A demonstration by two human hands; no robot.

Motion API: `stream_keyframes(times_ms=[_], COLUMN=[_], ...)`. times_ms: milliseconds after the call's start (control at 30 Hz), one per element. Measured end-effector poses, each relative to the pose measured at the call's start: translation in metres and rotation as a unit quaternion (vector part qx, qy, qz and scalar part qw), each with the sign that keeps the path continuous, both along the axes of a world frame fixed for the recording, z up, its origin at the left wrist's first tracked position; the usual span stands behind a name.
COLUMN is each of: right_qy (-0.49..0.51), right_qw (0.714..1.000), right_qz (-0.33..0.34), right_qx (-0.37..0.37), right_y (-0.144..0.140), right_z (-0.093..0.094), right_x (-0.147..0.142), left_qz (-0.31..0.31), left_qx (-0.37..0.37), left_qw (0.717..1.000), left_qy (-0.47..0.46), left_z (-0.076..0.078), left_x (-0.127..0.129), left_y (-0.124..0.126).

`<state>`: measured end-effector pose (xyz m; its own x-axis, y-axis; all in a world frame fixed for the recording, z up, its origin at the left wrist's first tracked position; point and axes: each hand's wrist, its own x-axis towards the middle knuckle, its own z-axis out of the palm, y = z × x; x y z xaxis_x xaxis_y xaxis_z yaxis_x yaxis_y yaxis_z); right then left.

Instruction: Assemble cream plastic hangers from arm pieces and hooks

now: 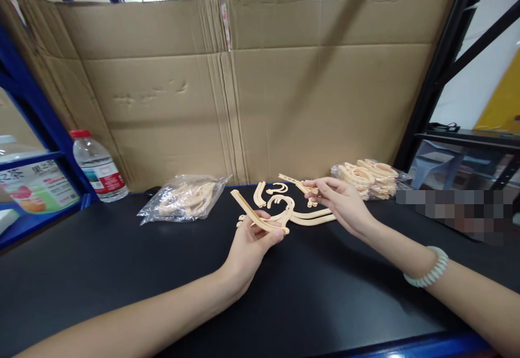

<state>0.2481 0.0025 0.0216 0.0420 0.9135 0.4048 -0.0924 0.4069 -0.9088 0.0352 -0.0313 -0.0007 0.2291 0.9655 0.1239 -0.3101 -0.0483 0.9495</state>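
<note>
My left hand (pixel 254 244) is closed round a cream-coloured curved strip (pixel 248 212), hollow along its inner side, raised above the dark tabletop. Between the thumb and fingers of my right hand (pixel 339 201) is another cream strip (pixel 293 181), with small slots along it, tilted up to the left. Behind and between the hands lie several loose cream pieces: a hooked piece (pixel 284 201), short bars (pixel 259 194), a small curved piece (pixel 278 188) and long curved strips (pixel 312 218). My left hand hides part of this group.
A clear plastic bag (pixel 184 198) of cream pieces lies at the left, with another bag (pixel 368 176) at the back right. A water bottle (pixel 98 166) stands at the back left. Cardboard sheets (pixel 325 87) wall off the back of the black table (pixel 122 271).
</note>
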Motion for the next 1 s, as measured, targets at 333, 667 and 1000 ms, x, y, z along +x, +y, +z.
stream_keyframes(times_ms=[333,667,1000], right_qy=[0.119,-0.05,-0.06], right_qw=[0.976,0.984,0.985], right_qz=[0.121,0.156,0.148], right_qx=[-0.138,-0.074,-0.062], right_y=[-0.021,-0.03,-0.03], right_z=[-0.008,-0.012,-0.013], right_x=[-0.023,-0.033,-0.035], left_qz=[0.006,-0.021,-0.028], left_qx=[0.0,-0.005,0.003], left_qw=[1.0,0.999,0.999], left_qy=[-0.012,-0.026,-0.031], left_z=[0.0,0.001,0.002], left_x=[0.0,0.001,0.001], left_y=[-0.001,0.0,-0.001])
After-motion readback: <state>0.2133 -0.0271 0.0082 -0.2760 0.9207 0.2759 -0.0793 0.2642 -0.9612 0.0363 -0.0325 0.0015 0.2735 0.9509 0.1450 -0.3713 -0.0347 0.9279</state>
